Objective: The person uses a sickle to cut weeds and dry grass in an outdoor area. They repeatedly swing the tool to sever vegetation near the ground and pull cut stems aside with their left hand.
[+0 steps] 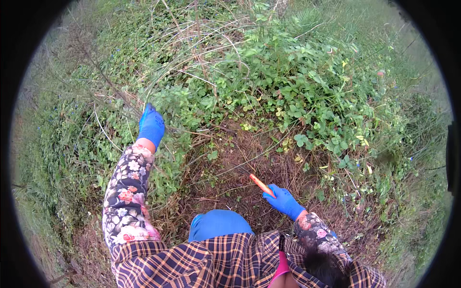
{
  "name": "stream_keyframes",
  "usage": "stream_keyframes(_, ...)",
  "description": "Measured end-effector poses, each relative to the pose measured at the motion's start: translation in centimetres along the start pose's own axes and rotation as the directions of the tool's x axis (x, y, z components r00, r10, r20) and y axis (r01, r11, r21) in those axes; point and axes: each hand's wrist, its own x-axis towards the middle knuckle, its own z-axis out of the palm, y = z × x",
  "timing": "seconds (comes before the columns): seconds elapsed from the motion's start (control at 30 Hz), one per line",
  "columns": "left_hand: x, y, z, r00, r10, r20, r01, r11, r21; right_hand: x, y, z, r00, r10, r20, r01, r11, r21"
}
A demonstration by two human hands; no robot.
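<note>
My left hand [151, 124], in a blue knit work glove, is stretched out to the left with its fingers closed around plant stalks [147, 96]. A dry brown weed [108, 81] leans up and left from beside that fist. Lower down on the right, my right hand [283, 201], gloved alike, grips the orange handle of a hand tool [262, 185]. The tool points up and left, over brown ground. Its thin dark blade [240, 167] barely stands out against the litter, so its shape is unclear.
Dense leafy weeds [306, 82] rise ahead and to the right. Long dry stems [216, 54] arch over them. Dead stalks and litter [230, 151] cover the ground before me. My blue-clad knee [221, 225] juts forward at the bottom.
</note>
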Motion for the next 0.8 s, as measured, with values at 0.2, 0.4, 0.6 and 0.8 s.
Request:
stream_keyframes(0.2,-14.5,0.4,23.3,0.887,-0.172,0.429,0.427,0.662,-0.616,-2.5,-7.5,4.9,0.912,0.372,0.176,-0.392,0.655,0.647)
stream_keyframes(0.4,-26.3,13.6,35.4,0.765,-0.059,0.641,0.640,0.183,-0.746,-1.2,-10.5,3.7,0.899,0.385,0.209,-0.430,0.687,0.586)
stream_keyframes(0.6,-22.8,4.8,33.5,0.869,-0.218,0.444,0.336,-0.399,-0.853,4.6,-13.8,0.8,0.875,0.484,-0.026,-0.334,0.641,0.691)
stream_keyframes(0.8,-20.7,-3.2,19.3,0.913,-0.408,0.009,-0.013,-0.051,-0.999,11.5,-10.2,1.5,0.884,0.466,-0.026,-0.174,0.381,0.908)
